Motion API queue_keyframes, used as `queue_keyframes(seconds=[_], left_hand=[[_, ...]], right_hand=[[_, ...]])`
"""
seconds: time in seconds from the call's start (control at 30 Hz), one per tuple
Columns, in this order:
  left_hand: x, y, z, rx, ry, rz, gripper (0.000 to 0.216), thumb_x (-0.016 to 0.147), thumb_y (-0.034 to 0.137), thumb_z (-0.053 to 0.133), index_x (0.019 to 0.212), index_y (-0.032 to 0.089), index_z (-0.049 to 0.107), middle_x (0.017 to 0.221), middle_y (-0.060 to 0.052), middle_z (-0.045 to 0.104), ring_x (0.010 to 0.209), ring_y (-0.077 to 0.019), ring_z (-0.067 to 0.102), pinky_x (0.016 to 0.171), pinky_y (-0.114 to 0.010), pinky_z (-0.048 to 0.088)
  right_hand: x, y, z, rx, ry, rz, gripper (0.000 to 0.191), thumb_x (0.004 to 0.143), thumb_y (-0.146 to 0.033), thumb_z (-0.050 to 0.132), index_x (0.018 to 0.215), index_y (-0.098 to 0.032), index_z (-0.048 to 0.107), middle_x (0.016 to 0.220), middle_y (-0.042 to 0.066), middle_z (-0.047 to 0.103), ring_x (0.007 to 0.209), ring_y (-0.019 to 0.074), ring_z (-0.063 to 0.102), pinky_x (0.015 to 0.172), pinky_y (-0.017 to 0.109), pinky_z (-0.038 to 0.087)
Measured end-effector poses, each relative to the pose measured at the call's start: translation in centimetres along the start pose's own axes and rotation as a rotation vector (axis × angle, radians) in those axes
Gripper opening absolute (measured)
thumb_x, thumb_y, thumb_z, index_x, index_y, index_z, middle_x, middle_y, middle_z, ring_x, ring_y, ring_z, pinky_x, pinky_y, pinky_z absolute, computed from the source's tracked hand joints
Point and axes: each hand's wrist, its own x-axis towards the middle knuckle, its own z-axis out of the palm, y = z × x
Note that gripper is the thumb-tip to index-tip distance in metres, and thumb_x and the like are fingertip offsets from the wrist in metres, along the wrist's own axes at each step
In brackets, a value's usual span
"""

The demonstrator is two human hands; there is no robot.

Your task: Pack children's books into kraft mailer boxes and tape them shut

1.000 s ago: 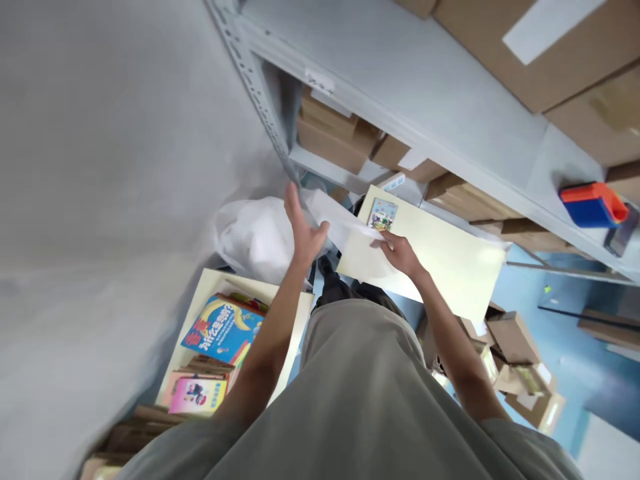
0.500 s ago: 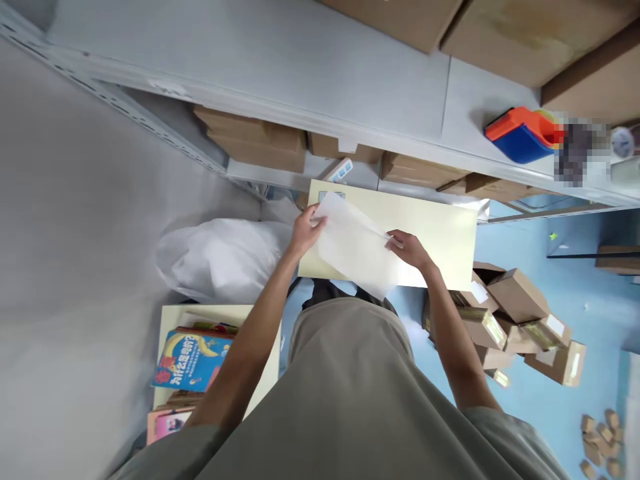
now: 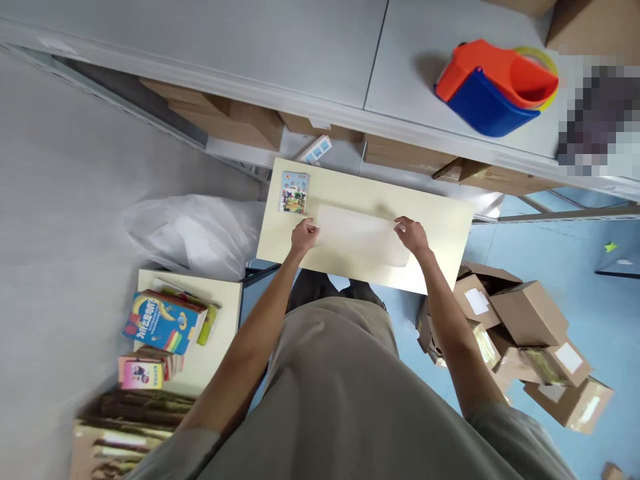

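A white translucent sheet or bag (image 3: 361,241) lies flat on a pale yellow table (image 3: 440,213). My left hand (image 3: 303,235) pinches its left end and my right hand (image 3: 413,234) holds its right end, fingers curled on the edge. A small colourful booklet (image 3: 293,192) lies on the table's far left corner, just beyond my left hand.
A grey metal shelf (image 3: 280,47) runs along the top with an orange and blue tape dispenser (image 3: 493,87) and brown boxes beneath. A white plastic sack (image 3: 195,233) sits left. Children's books (image 3: 163,321) lie on a low table. Cardboard boxes (image 3: 525,333) are heaped on the blue floor at right.
My left hand reached in and took the sheet's left end. Both hands brought the sheet down from mid-air and spread it flat on the yellow table.
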Motion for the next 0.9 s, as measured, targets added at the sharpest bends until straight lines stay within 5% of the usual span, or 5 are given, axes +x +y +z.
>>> queue_keyframes(seconds=[0.17, 0.47, 0.6, 0.73, 0.9], left_hand=[[-1.0, 0.7, 2.1, 0.086, 0.045, -0.055, 0.05, 0.092, 0.025, 0.074, 0.14, 0.017, 0.069, 0.116, -0.011, 0.085, 0.116, -0.0272, 0.078, 0.109, -0.037, 0.054], [0.0, -0.7, 2.3, 0.162, 0.079, -0.046, 0.052, 0.098, 0.023, 0.068, 0.15, 0.016, 0.063, 0.131, -0.015, 0.08, 0.121, -0.0318, 0.076, 0.115, -0.045, 0.054], [-1.6, -0.6, 4.3, 0.288, 0.091, 0.276, 0.073, 0.1, 0.032, 0.071, 0.167, 0.016, 0.047, 0.171, -0.025, 0.048, 0.158, -0.0443, 0.047, 0.131, -0.059, 0.039], [-2.8, -0.2, 7.5, 0.472, -0.204, 0.682, 0.111, 0.089, 0.049, 0.087, 0.178, 0.021, 0.028, 0.187, -0.019, 0.014, 0.174, -0.044, 0.009, 0.138, -0.062, 0.02], [-0.4, -1.7, 7.4, 0.585, -0.314, 0.727, 0.145, 0.068, 0.065, 0.099, 0.181, 0.018, 0.021, 0.187, -0.022, 0.003, 0.173, -0.0491, -0.003, 0.138, -0.066, 0.01]], right_hand=[[1.9, 2.5, 1.8, -0.007, 0.045, 0.027, 0.032, 0.099, -0.017, 0.065, 0.128, -0.021, 0.079, 0.116, 0.013, 0.085, 0.111, 0.0322, 0.076, 0.1, 0.044, 0.058], [1.9, 2.6, 5.5, -0.084, 0.25, -0.063, 0.042, 0.104, -0.022, 0.054, 0.143, -0.015, 0.068, 0.145, 0.022, 0.07, 0.14, 0.0378, 0.057, 0.116, 0.058, 0.048], [0.4, 0.2, 7.8, -0.119, 0.225, -0.164, 0.054, 0.108, -0.032, 0.056, 0.16, -0.015, 0.055, 0.173, 0.023, 0.045, 0.162, 0.0398, 0.036, 0.124, 0.064, 0.041], [-1.4, -2.6, 11.2, -0.166, -0.043, -0.308, 0.087, 0.101, -0.043, 0.074, 0.175, -0.018, 0.036, 0.187, 0.019, 0.018, 0.173, 0.04, 0.015, 0.135, 0.063, 0.026], [-2.7, -1.3, 12.0, -0.257, -0.171, -0.312, 0.123, 0.087, -0.048, 0.091, 0.182, -0.024, 0.018, 0.19, 0.013, -0.003, 0.176, 0.0374, -0.001, 0.14, 0.059, 0.014]])
